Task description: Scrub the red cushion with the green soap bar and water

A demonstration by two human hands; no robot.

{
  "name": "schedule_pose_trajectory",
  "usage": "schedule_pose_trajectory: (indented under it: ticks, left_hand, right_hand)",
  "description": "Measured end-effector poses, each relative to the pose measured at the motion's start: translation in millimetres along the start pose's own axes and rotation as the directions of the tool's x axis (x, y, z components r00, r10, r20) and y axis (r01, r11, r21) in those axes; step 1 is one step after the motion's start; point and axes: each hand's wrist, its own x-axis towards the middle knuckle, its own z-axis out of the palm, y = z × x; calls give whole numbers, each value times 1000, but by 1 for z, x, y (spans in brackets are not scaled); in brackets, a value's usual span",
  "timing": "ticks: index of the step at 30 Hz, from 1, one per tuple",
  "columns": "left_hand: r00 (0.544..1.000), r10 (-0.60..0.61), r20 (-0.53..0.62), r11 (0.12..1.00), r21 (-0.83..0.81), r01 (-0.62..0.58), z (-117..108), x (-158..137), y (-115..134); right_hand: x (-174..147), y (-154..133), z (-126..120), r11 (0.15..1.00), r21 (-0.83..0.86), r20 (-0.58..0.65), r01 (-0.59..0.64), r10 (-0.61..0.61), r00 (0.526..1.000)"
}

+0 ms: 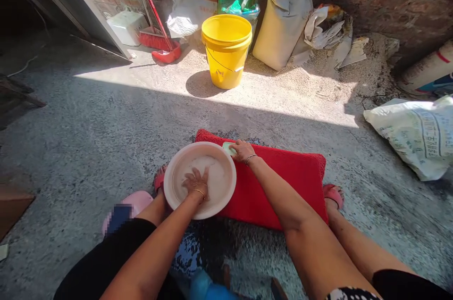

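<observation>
On the grey concrete floor (88, 149), between the person's bent knees, sits a round pale plastic basin (200, 180) of cloudy water, overlapping the near-left corner of a wet red fluffy mat (283, 182) so both stay within easy reach. The left hand (196, 183) lies spread flat, fingers wide, in the water at the basin's middle, holding nothing. The right hand (241, 150) is closed around a small pale green bar of soap (229, 148), pressing it against the mat's far edge just beside the basin rim. A yellow plastic bucket (226, 50) stands well apart in the sun, near a red broom (155, 31) and filled sacks (283, 12) against the brick wall.
</observation>
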Motion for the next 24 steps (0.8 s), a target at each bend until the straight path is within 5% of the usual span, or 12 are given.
schedule_pose_trajectory:
  ticks: [4, 11, 15, 17, 19, 21, 24]
  left_hand:
    - [1000, -7, -9, 1000, -20, 7, 4, 3, 0]
    - [999, 0, -35, 1000, 2, 0, 1, 2, -1]
    - [999, -19, -37, 1000, 15, 20, -3, 0, 0]
    - [1000, -22, -22, 1000, 20, 23, -3, 1, 1]
    - [1000, -26, -11, 999, 20, 26, -2, 3, 2]
    - [1000, -31, 5, 999, 7, 31, -1, 6, 2]
    - [1000, -28, 14, 1000, -1, 28, 2, 8, 1]
  right_hand:
    - [-5, 14, 8, 1000, 13, 36, 5, -6, 999]
    - [-101, 145, 18, 969, -42, 47, -244, 246, 968]
    - [-178, 215, 23, 830, -94, 36, -550, 555, 831]
    - [-206, 232, 23, 715, -131, 12, -687, 694, 720]
    - [-217, 232, 19, 645, -163, -30, -747, 753, 657]
    - [-209, 215, 14, 675, -175, -60, -717, 720, 692]
    - [-168, 163, 5, 849, -147, -46, -507, 506, 861]
